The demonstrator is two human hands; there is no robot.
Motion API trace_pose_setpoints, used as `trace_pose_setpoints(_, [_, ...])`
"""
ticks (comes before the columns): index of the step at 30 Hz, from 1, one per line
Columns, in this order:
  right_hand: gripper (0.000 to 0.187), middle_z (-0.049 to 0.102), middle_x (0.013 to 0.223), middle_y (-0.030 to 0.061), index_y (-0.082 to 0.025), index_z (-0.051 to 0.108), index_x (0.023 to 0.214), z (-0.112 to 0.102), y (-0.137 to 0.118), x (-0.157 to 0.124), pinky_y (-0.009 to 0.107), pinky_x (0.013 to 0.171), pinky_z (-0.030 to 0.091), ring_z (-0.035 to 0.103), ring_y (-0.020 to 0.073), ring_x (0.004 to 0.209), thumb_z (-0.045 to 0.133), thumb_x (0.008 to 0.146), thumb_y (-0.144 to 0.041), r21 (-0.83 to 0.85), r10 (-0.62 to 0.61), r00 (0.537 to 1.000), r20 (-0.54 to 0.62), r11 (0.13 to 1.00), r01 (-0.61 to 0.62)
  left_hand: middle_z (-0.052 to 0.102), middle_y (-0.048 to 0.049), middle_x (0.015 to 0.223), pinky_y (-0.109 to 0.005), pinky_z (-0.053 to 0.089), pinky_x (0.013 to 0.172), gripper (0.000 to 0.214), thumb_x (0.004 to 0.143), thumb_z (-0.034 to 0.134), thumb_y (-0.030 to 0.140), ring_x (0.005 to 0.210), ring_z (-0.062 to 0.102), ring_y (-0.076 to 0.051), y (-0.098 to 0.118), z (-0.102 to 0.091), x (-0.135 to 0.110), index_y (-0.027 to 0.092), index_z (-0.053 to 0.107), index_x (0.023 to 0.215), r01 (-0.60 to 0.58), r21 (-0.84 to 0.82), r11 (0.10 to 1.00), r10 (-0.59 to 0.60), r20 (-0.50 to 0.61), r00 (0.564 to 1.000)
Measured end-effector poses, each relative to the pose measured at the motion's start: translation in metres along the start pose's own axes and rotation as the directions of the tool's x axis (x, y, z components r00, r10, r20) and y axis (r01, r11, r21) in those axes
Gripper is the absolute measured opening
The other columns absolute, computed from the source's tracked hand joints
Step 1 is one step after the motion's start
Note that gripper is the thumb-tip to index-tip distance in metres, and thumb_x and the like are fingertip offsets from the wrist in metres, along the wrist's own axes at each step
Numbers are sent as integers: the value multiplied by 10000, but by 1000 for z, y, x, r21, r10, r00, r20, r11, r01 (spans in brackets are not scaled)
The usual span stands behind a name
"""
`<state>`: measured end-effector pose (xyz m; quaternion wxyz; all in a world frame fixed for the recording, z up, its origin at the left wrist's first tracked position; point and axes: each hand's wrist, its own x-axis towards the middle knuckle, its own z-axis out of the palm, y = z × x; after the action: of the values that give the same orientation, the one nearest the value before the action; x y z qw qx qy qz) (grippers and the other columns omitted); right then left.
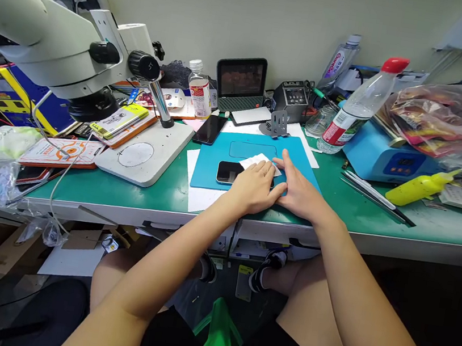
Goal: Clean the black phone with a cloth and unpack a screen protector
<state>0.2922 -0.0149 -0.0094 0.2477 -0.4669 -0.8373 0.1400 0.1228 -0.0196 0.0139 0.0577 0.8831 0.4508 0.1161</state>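
Note:
A smartphone (pixel 226 173) with a dark screen lies across the blue mat, partly covered. My left hand (pixel 255 187) is closed on a folded white tissue (pixel 253 160), pressing it over the phone with its fingers bent only slightly. Beside it, at the phone's right end, my right hand (pixel 301 193) rests with its thumb apart and fingers stretched out; it is open. The two hands touch or nearly touch. They hide the right part of the phone. Beneath is the blue mat (pixel 213 146), lying over white paper (pixel 200 199).
A microscope base (pixel 146 164) stands on the left, near another dark phone (pixel 210 129). Behind the mat are a metal bracket (pixel 278 123) and a small laptop-like screen (pixel 242 80). On the right are a red-capped bottle (pixel 357 113), tweezers (pixel 376 196) and a yellow squeeze bottle (pixel 420 187).

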Motion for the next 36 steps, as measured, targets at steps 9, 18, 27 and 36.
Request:
trace_pose_setpoints(9, [1098,481,1499,150,-250,-51,1598,-4,-10,0,580,1072,428,455,372,1364,650,811,-556,-62,34,998,52,998,-31,354,-184,1570,-413,238,1224,688,1027,242,535,1493,271,-280,7,-2,-51,33,372,1479,-77,-30,997,77,-19,997])
trace_pose_setpoints(18, [1136,502,1487,133,-247,32,1606,-6,-11,1,560,1084,427,444,376,1369,622,761,-725,-85,68,996,63,994,-63,322,-132,1591,-410,222,1235,658,1040,194,535,1498,263,-234,-24,-15,-74,98,380,1496,-57,-25,998,58,39,998])
trace_pose_setpoints(27, [1151,503,1489,115,-267,69,1605,-6,-14,1,574,1087,424,432,380,1379,650,727,-731,-77,75,995,68,995,-70,345,-73,1588,-404,196,1243,606,1059,125,454,1496,268,-188,-67,-33,-99,140,413,1490,17,0,1000,-17,65,998])
trace_pose_setpoints(36, [1101,514,1482,108,-289,109,1602,-6,-11,1,589,1086,417,434,383,1376,624,739,-739,-78,78,994,74,994,-72,393,16,1559,-367,276,1217,597,1055,120,473,1471,323,-180,-85,-37,-74,228,491,1453,78,-108,991,-70,72,995])
